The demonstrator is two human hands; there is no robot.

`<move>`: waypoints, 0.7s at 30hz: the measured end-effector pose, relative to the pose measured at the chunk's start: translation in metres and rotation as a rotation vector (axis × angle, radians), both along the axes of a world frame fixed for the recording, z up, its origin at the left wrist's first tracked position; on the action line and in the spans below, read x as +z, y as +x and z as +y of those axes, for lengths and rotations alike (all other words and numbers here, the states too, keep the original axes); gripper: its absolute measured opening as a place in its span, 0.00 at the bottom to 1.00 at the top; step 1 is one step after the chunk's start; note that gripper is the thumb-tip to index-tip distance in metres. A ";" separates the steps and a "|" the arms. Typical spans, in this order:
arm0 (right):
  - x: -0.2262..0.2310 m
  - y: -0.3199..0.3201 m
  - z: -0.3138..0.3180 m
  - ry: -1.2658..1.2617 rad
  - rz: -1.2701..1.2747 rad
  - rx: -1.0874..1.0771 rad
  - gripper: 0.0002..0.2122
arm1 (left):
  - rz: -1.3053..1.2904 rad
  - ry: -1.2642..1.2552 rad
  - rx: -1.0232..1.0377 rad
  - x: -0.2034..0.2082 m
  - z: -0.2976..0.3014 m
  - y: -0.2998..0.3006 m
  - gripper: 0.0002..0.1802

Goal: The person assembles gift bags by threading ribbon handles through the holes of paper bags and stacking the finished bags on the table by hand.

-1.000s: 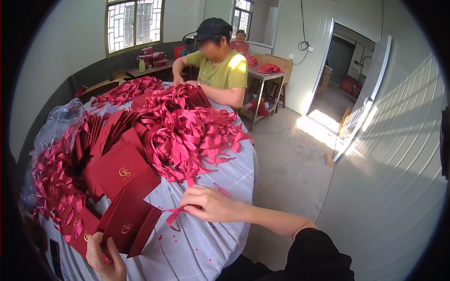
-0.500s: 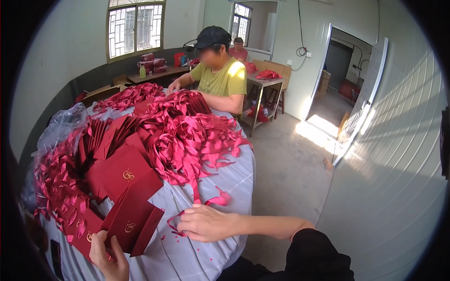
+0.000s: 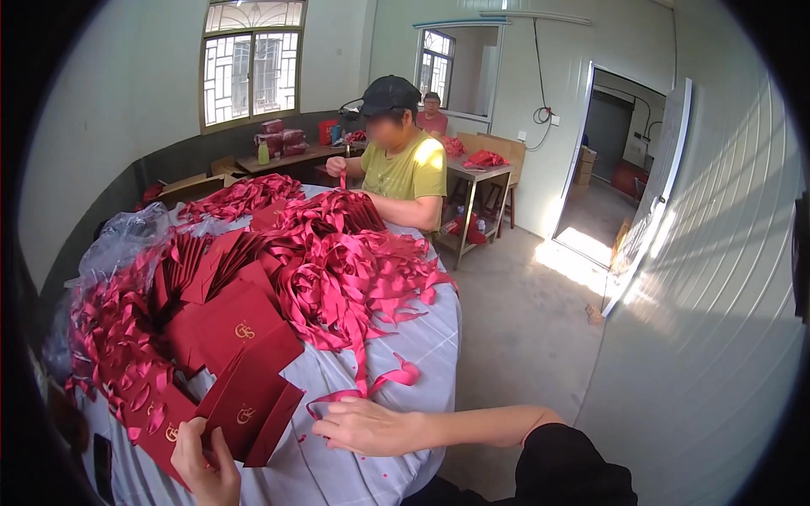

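Observation:
At the near edge of the table, my left hand [image 3: 204,460] grips a dark red paper gift bag [image 3: 245,413] by its lower left side, thumb in front. The bag is tilted and carries a gold emblem. To its right, my right hand [image 3: 368,427] is closed on a narrow crimson ribbon [image 3: 316,408], whose loop shows beyond the fingers. The fingertips are partly hidden. Beyond the bag in my hand lies a larger spread of red bags [image 3: 226,325]. A loose ribbon end [image 3: 403,374] curls on the cloth past my right hand.
A big heap of crimson ribbons [image 3: 346,282] covers the middle of the white-clothed table [image 3: 426,337]. Clear plastic wrap [image 3: 126,240] lies at the left. Across the table a co-worker in a yellow shirt [image 3: 413,173] handles a ribbon; another person [image 3: 433,118] sits behind. A phone [image 3: 102,460] lies lower left.
The view has tilted up slightly, so the table sits lower in it. The co-worker's hand has risen with a ribbon. My hands keep their holds on the bag and ribbon.

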State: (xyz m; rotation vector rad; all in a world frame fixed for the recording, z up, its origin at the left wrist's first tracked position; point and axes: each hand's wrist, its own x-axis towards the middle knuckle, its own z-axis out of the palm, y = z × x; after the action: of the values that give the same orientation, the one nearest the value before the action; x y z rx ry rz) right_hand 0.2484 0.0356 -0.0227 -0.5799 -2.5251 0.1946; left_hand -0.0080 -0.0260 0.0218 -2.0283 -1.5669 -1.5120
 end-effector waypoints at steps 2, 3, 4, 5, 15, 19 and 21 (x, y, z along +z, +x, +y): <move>0.008 0.003 0.001 -0.003 0.002 0.032 0.08 | 0.036 0.021 -0.005 0.001 0.000 -0.001 0.08; 0.010 0.005 0.001 0.000 0.004 0.061 0.07 | 0.016 0.013 -0.020 0.000 0.001 -0.002 0.08; 0.011 0.006 0.001 -0.018 -0.018 0.048 0.06 | -0.003 0.004 -0.033 0.000 0.002 -0.002 0.07; 0.008 0.007 0.000 -0.024 -0.017 0.044 0.06 | -0.002 -0.003 -0.037 0.001 0.001 -0.001 0.07; 0.002 0.006 -0.004 -0.143 -0.265 -0.148 0.14 | -0.042 -0.058 -0.013 0.000 0.006 -0.005 0.06; 0.000 0.013 0.001 -0.179 -0.027 -0.045 0.09 | -0.059 -0.067 0.001 0.003 0.003 -0.006 0.06; 0.023 0.019 0.004 -0.309 0.042 0.006 0.10 | -0.038 -0.059 0.030 0.003 -0.001 -0.007 0.07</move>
State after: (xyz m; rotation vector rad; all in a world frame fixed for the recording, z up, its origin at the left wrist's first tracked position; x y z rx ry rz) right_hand 0.2671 0.0401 0.0002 -0.6790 -2.4730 0.6002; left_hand -0.0149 -0.0271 0.0251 -2.0080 -1.6677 -1.5198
